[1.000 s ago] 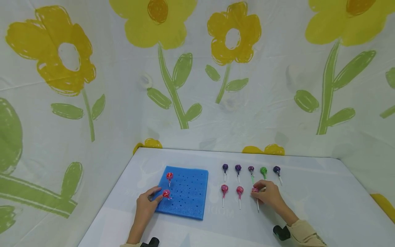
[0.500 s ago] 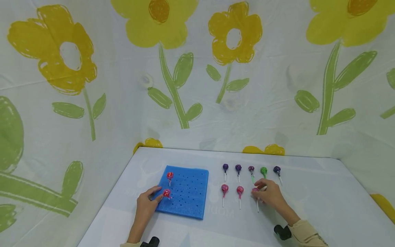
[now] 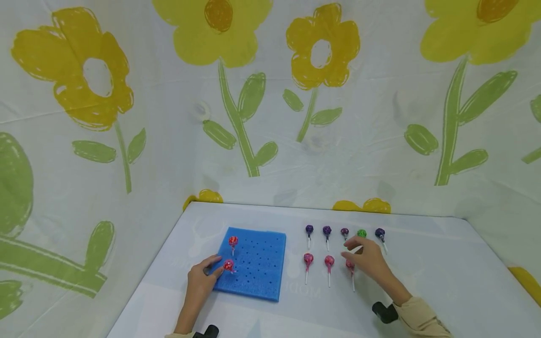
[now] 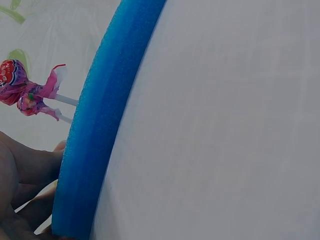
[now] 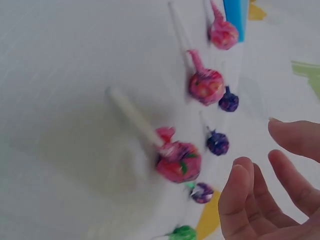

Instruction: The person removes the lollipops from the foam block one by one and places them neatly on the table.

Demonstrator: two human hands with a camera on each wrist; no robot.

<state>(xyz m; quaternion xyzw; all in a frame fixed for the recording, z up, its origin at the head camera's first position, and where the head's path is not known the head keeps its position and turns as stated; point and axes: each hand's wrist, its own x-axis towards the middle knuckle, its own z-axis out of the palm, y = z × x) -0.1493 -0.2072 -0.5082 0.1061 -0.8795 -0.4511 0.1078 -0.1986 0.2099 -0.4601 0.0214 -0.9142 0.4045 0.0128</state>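
Observation:
My left hand [image 3: 200,279] holds the left edge of a blue foam board [image 3: 258,263] with rows of small holes. Two red-wrapped lollipops stand in that board: a rear lollipop [image 3: 233,241] and a front lollipop [image 3: 228,265], close to the left thumb. The right hand [image 3: 368,258] hovers over the table, thumb and fingers apart and holding nothing. Below its fingers lies a pink lollipop [image 3: 350,265], also seen in the right wrist view as a pink lollipop [image 5: 179,162]. The hand partly covers a green lollipop [image 3: 361,233].
Two more pink lollipops, the left one [image 3: 308,259] and the middle one [image 3: 329,261], lie in the near row on the white table [image 3: 456,281]. Behind them lie several purple and dark lollipops, including one at the right end [image 3: 380,233]. A flower-printed curtain [image 3: 363,159] encloses the table.
The right hand has let go of the right-hand pink lollipop and risen slightly away from it, toward the far row. That lollipop stays on the table. The left hand has not moved.

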